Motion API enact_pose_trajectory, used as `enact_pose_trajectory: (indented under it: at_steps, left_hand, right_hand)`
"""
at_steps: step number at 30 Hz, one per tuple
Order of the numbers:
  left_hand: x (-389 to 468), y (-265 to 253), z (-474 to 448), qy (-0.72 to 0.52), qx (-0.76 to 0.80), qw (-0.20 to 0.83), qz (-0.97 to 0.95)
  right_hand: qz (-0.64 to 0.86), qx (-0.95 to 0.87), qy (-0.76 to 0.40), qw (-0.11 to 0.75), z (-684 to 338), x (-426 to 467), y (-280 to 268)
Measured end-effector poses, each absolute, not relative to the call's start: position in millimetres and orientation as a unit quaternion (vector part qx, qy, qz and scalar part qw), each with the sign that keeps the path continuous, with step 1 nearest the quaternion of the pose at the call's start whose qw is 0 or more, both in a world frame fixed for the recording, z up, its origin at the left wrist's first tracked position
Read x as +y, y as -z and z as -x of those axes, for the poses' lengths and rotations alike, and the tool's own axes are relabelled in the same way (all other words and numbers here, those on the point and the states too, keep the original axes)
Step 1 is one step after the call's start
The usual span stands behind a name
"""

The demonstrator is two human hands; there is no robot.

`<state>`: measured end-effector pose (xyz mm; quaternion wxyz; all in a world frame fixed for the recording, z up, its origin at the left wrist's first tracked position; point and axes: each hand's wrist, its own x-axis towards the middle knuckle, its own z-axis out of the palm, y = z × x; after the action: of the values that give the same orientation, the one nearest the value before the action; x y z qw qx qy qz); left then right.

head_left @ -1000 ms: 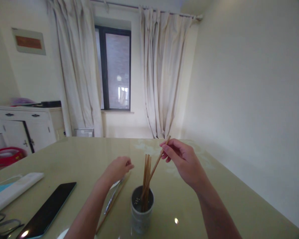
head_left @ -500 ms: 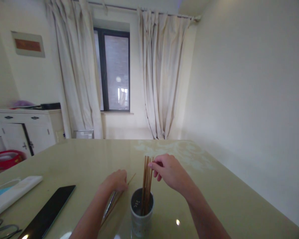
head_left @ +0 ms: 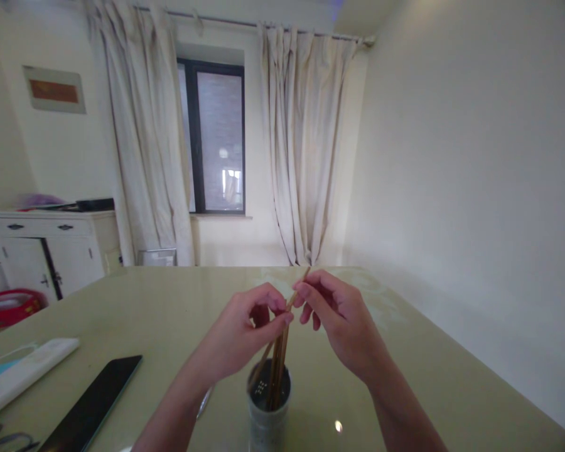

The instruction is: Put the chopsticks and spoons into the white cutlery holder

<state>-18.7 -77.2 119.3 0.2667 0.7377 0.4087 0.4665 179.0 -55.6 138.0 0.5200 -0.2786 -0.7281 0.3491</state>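
A slanting wooden chopstick point(head_left: 306, 274) is pinched between the thumb and fingers of my left hand point(head_left: 242, 329). My right hand point(head_left: 346, 317) grips the same chopstick close to its upper end. Its lower end reaches down to the mouth of a pale round holder point(head_left: 269, 430) below my hands. Several more chopsticks point(head_left: 277, 370) stand upright in that holder, their tops partly covered by my left hand. Beside my left forearm, part of a shiny metal utensil point(head_left: 204, 402) lies on the table; the rest is hidden.
On the left of the glossy table point(head_left: 169, 320) lie a dark flat device point(head_left: 91, 405), a white power strip point(head_left: 32, 373) and grey cables point(head_left: 9, 439). A white cabinet point(head_left: 75, 248) and a red basin point(head_left: 12, 307) are beyond. A wall point(head_left: 475, 220) borders the right.
My left hand has risen from the table with a chopstick and moved right, over the holder. My right hand has shifted slightly up and right from the standing chopsticks onto the slanted one.
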Motion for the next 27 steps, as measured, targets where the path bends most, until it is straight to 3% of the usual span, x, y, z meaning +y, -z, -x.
enact_pose_trajectory:
  at_steps: [7, 10, 12, 18, 27]
  left_hand:
    - [-54, -106, 35, -0.434, 0.425, 0.293, -0.738]
    - [-23, -72, 74, -0.338, 0.579, 0.178, -0.720]
    - [-6, -43, 100, -0.178, 0.696, 0.080, -0.692]
    - [14, 16, 133, -0.086, 0.736, 0.094, -0.665]
    - [22, 31, 134, -0.058, 0.736, 0.103, -0.666]
  right_hand:
    - [0.265, -0.695, -0.339, 0.576, -180, -56, -136]
    - [0.280, -0.695, -0.324, 0.577, -182, -55, -136]
    - [0.301, -0.703, -0.311, 0.565, -183, -53, -136]
    - [0.333, -0.722, -0.256, 0.550, -177, -47, -130]
    - [0.347, -0.748, -0.217, 0.522, -171, -39, -120]
